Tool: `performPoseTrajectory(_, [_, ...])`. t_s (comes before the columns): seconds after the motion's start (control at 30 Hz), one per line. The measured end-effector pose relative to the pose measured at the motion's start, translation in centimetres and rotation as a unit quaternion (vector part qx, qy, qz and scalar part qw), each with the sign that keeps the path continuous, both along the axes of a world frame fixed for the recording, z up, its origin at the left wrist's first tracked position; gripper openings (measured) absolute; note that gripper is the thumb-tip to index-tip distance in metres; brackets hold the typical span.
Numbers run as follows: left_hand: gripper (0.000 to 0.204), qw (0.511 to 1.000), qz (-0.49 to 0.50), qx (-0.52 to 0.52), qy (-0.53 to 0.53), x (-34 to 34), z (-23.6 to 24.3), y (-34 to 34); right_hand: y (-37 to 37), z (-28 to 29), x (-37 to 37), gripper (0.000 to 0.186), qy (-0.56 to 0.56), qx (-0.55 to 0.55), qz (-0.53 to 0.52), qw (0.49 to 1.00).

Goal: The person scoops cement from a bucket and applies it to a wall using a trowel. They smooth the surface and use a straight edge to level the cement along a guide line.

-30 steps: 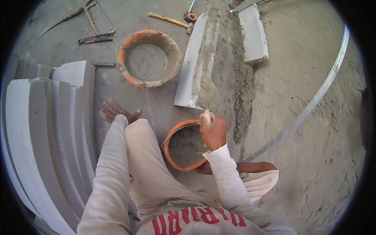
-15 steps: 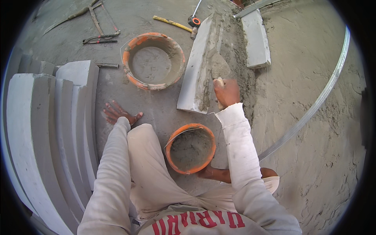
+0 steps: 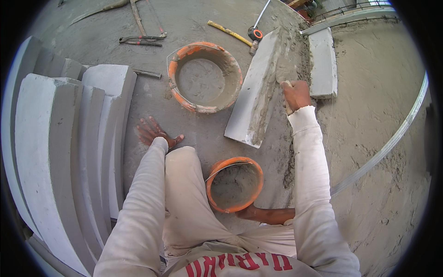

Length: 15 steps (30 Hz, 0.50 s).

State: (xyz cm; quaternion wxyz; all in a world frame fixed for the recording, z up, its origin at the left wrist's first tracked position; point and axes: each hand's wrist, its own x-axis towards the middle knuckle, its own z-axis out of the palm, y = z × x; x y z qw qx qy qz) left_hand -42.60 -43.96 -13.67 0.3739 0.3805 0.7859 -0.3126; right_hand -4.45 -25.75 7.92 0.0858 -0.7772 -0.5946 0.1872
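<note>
My right hand (image 3: 296, 93) is closed round the handle of a trowel (image 3: 286, 76), its grey blade blending in with the mortar. The blade lies along the mortar-smeared right side of a long pale block (image 3: 251, 94), which rests on the floor. My left hand (image 3: 156, 132) lies flat on the grey floor with its fingers spread, beside my left knee and holding nothing. Between my legs stands a small orange bucket (image 3: 260, 184) with grey mortar in it. A larger orange bucket (image 3: 172, 76) of wet mortar stands left of the block.
Several pale blocks (image 3: 39, 138) are stacked on the left. Beyond the large bucket lie a hacksaw (image 3: 140, 41), a yellow-handled hammer (image 3: 229, 32) and a tape measure (image 3: 254, 33). Another block (image 3: 323, 64) sits at the far right, near a curved-looking metal bar (image 3: 392, 138).
My right hand and the trowel have moved farther away along the block's mortared side. My left hand stays flat on the floor. The whole view has shifted a little.
</note>
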Motion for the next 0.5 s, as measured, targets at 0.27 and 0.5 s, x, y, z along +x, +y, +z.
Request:
performPoseTrajectory(0.27, [0.166, 1.0, 0.011, 0.004, -0.005, 0.3, -0.2, 0.0, -5.8, 0.6, -15.9, 0.017, -0.193, -0.071, 0.329, 0.922])
performPoseTrajectory(0.5, [0.164, 0.999, 0.02, 0.019, -0.023, -0.3, 0.4, -0.4, -2.4, -7.1, -19.4, 0.026, -0.103, -0.161, 0.336, 0.922])
